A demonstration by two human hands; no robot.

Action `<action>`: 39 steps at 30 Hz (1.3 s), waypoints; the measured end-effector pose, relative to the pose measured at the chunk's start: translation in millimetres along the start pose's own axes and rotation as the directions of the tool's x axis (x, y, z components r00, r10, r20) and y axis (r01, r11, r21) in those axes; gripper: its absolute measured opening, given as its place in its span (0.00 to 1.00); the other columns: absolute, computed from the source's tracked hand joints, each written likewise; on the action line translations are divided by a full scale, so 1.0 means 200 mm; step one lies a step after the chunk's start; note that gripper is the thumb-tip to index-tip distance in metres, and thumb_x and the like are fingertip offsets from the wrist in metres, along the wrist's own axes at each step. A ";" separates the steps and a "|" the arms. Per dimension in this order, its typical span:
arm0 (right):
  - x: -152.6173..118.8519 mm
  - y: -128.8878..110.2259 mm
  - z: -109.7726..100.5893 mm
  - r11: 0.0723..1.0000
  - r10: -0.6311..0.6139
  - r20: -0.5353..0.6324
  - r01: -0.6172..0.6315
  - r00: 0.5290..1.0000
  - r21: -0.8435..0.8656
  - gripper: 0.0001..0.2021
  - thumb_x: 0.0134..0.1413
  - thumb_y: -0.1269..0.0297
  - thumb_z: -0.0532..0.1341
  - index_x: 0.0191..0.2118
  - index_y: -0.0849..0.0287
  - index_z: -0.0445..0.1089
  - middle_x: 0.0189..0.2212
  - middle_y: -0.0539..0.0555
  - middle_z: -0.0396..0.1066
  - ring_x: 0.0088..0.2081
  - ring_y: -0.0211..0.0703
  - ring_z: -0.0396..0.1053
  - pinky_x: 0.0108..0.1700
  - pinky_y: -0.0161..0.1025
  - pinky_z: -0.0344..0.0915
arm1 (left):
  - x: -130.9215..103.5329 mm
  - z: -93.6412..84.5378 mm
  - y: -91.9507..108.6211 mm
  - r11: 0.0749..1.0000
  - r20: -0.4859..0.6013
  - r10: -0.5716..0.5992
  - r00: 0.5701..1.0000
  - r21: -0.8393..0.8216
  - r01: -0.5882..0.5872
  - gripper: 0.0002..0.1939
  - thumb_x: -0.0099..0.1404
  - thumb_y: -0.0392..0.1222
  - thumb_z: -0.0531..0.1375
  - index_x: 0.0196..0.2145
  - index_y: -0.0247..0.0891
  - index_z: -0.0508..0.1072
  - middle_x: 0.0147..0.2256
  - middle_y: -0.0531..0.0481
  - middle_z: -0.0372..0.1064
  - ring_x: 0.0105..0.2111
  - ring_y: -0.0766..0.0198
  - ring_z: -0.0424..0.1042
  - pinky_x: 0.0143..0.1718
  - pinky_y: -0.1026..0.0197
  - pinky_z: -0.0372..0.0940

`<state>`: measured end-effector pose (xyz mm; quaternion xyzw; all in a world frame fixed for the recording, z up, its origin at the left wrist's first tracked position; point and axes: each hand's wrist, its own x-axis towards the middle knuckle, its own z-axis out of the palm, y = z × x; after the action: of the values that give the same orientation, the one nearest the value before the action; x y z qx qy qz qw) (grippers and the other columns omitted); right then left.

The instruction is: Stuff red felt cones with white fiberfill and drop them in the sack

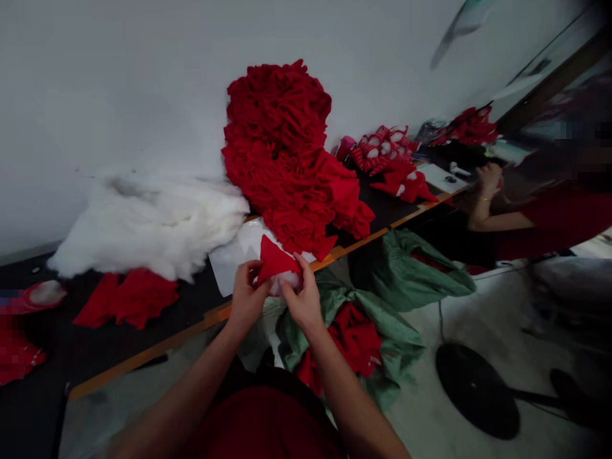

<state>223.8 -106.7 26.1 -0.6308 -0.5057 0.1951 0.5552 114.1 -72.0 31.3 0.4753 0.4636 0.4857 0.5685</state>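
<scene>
Between my two hands is a red pointed felt hat (276, 257) with white stuffing (285, 280) showing at its near, open end. My left hand (248, 294) grips the hat's left side, fingers curled round it. On the other side, my right hand (303, 294) is closed on the right edge, its thumb by the stuffing. Below the hat lies a white sheet (223, 268) at the table's edge. A tall heap of red felt pieces (277, 140) rises just behind. Left of it spreads a big mound of white stuffing (153, 223).
Red pieces (138, 296) lie on the black table (191, 312) at left. A green sack (399, 347) holding red pieces is below the edge, with another green sack (415, 274) beyond. At right sits a person (540, 217). A round black base (478, 389) stands on the floor.
</scene>
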 end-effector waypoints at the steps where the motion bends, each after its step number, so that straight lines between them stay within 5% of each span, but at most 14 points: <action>1: -0.01 -0.02 0.00 0.999 -0.031 0.032 0.031 0.999 -0.021 0.29 0.42 0.71 0.57 0.54 0.60 0.55 0.49 0.59 0.60 0.51 0.46 0.59 0.53 0.44 0.58 | 0.00 0.00 0.00 0.999 -0.015 0.016 1.000 0.045 -0.015 0.15 0.50 0.37 0.59 0.37 0.37 0.63 0.35 0.50 0.64 0.34 0.65 0.66 0.34 0.63 0.62; 8: -0.01 0.02 -0.02 0.969 -0.118 -0.023 0.110 0.993 -0.219 0.23 0.44 0.74 0.51 0.50 0.59 0.62 0.42 0.57 0.66 0.45 0.45 0.65 0.49 0.44 0.61 | -0.04 0.01 0.03 0.870 0.079 0.074 0.994 0.482 -0.103 0.06 0.53 0.36 0.53 0.31 0.37 0.66 0.26 0.53 0.66 0.26 0.66 0.64 0.30 0.62 0.60; 13: 0.04 0.07 -0.07 0.971 -0.091 -0.082 0.070 0.992 -0.228 0.25 0.37 0.76 0.50 0.46 0.62 0.65 0.42 0.58 0.69 0.44 0.46 0.66 0.49 0.45 0.62 | -0.02 0.02 0.05 0.853 0.099 0.107 0.989 0.503 -0.142 0.08 0.53 0.34 0.51 0.32 0.36 0.66 0.29 0.50 0.67 0.29 0.65 0.65 0.32 0.62 0.60; 18: 0.03 0.02 -0.07 0.965 -0.184 0.063 0.193 0.981 -0.179 0.25 0.42 0.75 0.52 0.50 0.59 0.62 0.47 0.58 0.66 0.49 0.47 0.63 0.53 0.47 0.59 | -0.03 0.05 0.09 0.849 0.178 0.131 0.975 0.487 -0.203 0.16 0.54 0.46 0.56 0.38 0.35 0.64 0.34 0.48 0.66 0.33 0.64 0.65 0.35 0.61 0.61; 21: 0.02 -0.01 -0.10 0.965 -0.252 0.204 0.260 0.946 -0.018 0.25 0.43 0.75 0.54 0.51 0.56 0.62 0.52 0.56 0.62 0.54 0.45 0.58 0.57 0.48 0.53 | -0.02 0.06 0.10 0.832 0.198 0.107 0.974 0.518 -0.197 0.11 0.56 0.44 0.55 0.35 0.35 0.65 0.30 0.50 0.65 0.29 0.65 0.63 0.33 0.62 0.60; 24: 0.01 0.00 -0.12 0.985 -0.129 0.226 0.098 0.965 0.144 0.20 0.47 0.71 0.55 0.49 0.56 0.64 0.53 0.56 0.61 0.55 0.45 0.58 0.56 0.47 0.55 | -0.01 0.05 0.09 0.839 0.182 0.104 0.978 0.512 -0.185 0.08 0.56 0.40 0.52 0.33 0.35 0.66 0.28 0.51 0.65 0.28 0.66 0.62 0.31 0.63 0.59; 27: 0.01 0.03 -0.10 0.987 0.045 0.115 -0.062 0.992 0.145 0.18 0.46 0.68 0.57 0.46 0.57 0.66 0.47 0.56 0.66 0.49 0.45 0.63 0.52 0.46 0.59 | 0.00 0.06 0.07 0.839 0.206 0.105 0.973 0.508 -0.198 0.07 0.56 0.39 0.52 0.32 0.36 0.66 0.27 0.52 0.65 0.28 0.66 0.62 0.30 0.64 0.58; 35: 0.08 0.07 -0.07 0.986 0.168 -0.110 -0.164 0.980 0.038 0.11 0.36 0.73 0.55 0.32 0.59 0.69 0.31 0.52 0.70 0.36 0.43 0.66 0.43 0.42 0.62 | 0.06 0.05 0.07 0.661 0.092 0.235 0.968 0.715 -0.228 0.06 0.48 0.31 0.52 0.26 0.38 0.63 0.23 0.54 0.60 0.26 0.65 0.60 0.29 0.62 0.55; 39: 0.12 0.09 -0.08 0.961 0.234 -0.076 -0.219 0.969 0.167 0.11 0.40 0.69 0.56 0.35 0.60 0.66 0.32 0.52 0.69 0.35 0.42 0.66 0.42 0.42 0.63 | 0.07 0.05 0.06 0.823 0.179 0.166 0.970 0.517 -0.236 0.09 0.50 0.35 0.54 0.33 0.38 0.64 0.29 0.52 0.64 0.30 0.65 0.63 0.31 0.62 0.60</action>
<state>254.4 -92.5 23.4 -0.6475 -0.3862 0.2664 0.6005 124.0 -58.1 43.9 0.6906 0.4908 0.3637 0.3872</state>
